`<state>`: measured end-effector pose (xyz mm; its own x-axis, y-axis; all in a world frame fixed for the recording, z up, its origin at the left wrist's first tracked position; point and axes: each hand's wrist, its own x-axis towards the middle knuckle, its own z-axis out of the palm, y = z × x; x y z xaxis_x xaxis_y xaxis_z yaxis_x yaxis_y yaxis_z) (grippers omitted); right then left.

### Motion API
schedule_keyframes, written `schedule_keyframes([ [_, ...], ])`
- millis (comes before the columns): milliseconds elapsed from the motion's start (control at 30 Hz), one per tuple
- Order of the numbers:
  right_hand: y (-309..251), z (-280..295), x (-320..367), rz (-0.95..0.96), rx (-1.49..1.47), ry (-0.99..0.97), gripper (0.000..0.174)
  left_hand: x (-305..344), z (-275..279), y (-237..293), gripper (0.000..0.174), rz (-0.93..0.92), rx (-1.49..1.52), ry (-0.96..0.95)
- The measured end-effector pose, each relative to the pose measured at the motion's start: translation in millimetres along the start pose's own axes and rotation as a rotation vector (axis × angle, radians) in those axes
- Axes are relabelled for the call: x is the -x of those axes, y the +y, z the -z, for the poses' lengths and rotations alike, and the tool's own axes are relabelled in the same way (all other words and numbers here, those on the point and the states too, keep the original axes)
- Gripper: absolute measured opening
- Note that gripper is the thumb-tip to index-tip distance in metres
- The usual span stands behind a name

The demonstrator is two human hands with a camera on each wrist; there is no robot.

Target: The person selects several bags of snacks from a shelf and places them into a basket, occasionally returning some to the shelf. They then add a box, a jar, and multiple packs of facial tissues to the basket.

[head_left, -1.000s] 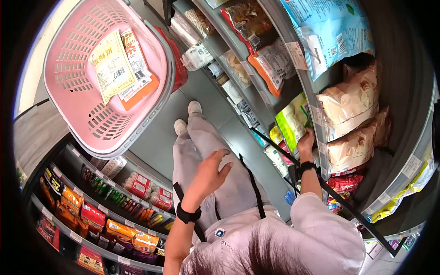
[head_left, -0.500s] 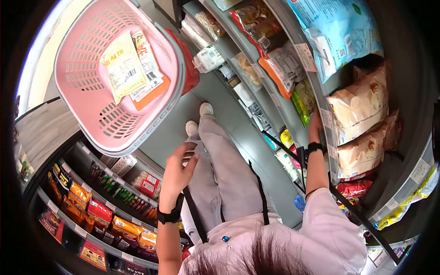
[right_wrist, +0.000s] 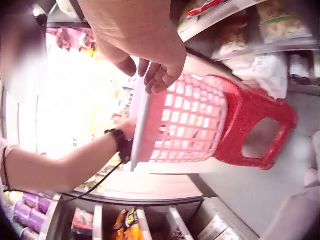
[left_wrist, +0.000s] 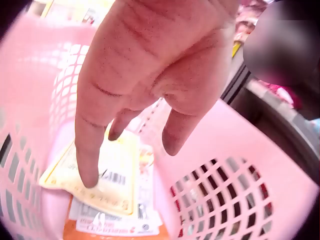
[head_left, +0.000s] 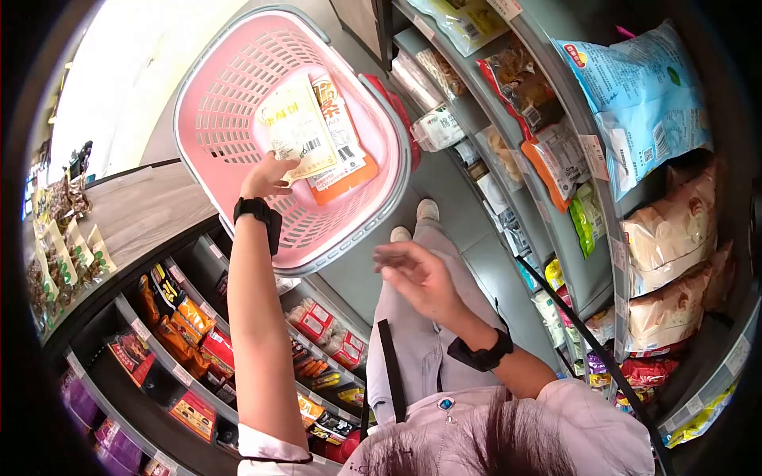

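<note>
My left hand [head_left: 270, 174] reaches over the rim into a pink plastic basket [head_left: 208, 119]. Its fingers extend above a pale yellow food packet [head_left: 295, 127], and in the left wrist view one fingertip overlaps the packet's printed face while the thumb stands apart. Beneath that packet lies an orange and white packet [head_left: 344, 187] with a barcode. My right hand [head_left: 425, 282], holding nothing, hovers over my lap with loosely bent fingers. A green packet [head_left: 585, 218] sits on the right-hand shelf beside an orange-ended bag [head_left: 559, 163].
A red stool-like stand [right_wrist: 260, 125] is under the basket. Shelves with large beige bags [head_left: 671, 238] and a blue bag [head_left: 655, 103] rise on the right. Orange snack packs [head_left: 186, 321] fill shelves on the left, below a wooden counter [head_left: 143, 198]. A black strap crosses at right.
My right hand has left the green packet on the shelf and come back over my lap. My left hand has moved forward from my lap into the basket. The view has turned left.
</note>
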<state>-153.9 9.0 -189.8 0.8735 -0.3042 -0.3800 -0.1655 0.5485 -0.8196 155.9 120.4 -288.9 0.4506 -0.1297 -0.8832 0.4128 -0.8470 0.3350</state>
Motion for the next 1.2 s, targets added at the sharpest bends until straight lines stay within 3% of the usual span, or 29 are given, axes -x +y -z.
schedule_keyframes([
  [33,-1,-10,-8,0.027,0.008,-0.017,0.034,-15,6,-3,0.046,0.061,0.035,-0.056],
  [133,-9,-19,-21,0.033,0.142,-0.095,0.038,-62,7,-29,0.041,0.094,0.222,0.040],
  [200,-9,-14,-24,0.043,0.191,-0.102,0.036,-79,9,-39,0.038,0.058,0.406,-0.022],
  [333,-12,0,-24,-0.004,0.242,-0.092,0.033,-116,14,-54,0.037,0.241,0.403,0.016],
  [500,-4,12,-21,-0.088,0.154,-0.094,0.031,-63,17,-11,0.044,0.040,0.289,0.020],
  [533,-3,15,-19,-0.093,0.121,-0.075,0.030,-68,28,-11,0.037,-0.135,0.474,-0.090],
  [600,0,22,-13,-0.100,0.054,-0.037,0.028,-62,53,-1,0.034,-0.316,0.515,-0.012],
  [667,1,34,-4,-0.099,0.017,-0.013,0.027,15,53,33,0.031,-0.441,0.270,0.154],
  [733,2,46,8,-0.082,-0.006,0.025,0.028,105,39,49,0.034,-0.504,0.369,0.203],
  [867,-17,58,43,-0.120,-0.117,0.100,0.038,227,2,7,0.053,-0.736,0.517,0.109],
  [900,-17,65,54,-0.103,-0.152,0.030,0.057,239,-6,-18,0.056,-0.728,0.489,0.035],
  [933,-20,65,67,-0.099,-0.234,0.016,0.064,243,-18,-39,0.060,-0.721,0.463,-0.040],
  [1000,-28,64,94,-0.092,-0.390,-0.012,0.079,263,-72,-55,0.057,-0.642,0.609,-0.348],
  [1033,-24,68,109,-0.140,-0.419,-0.029,0.092,266,-93,-58,0.046,-0.610,0.533,-0.536],
  [1100,-14,73,139,-0.223,-0.363,0.096,0.087,266,-142,-72,0.025,-0.542,0.202,-0.693],
  [1133,-8,76,154,-0.263,-0.336,0.156,0.085,267,-168,-82,0.023,-0.545,0.130,-0.731],
  [1200,19,95,183,-0.289,-0.399,0.429,0.055,268,-216,-100,0.022,-0.508,0.179,-0.736],
])
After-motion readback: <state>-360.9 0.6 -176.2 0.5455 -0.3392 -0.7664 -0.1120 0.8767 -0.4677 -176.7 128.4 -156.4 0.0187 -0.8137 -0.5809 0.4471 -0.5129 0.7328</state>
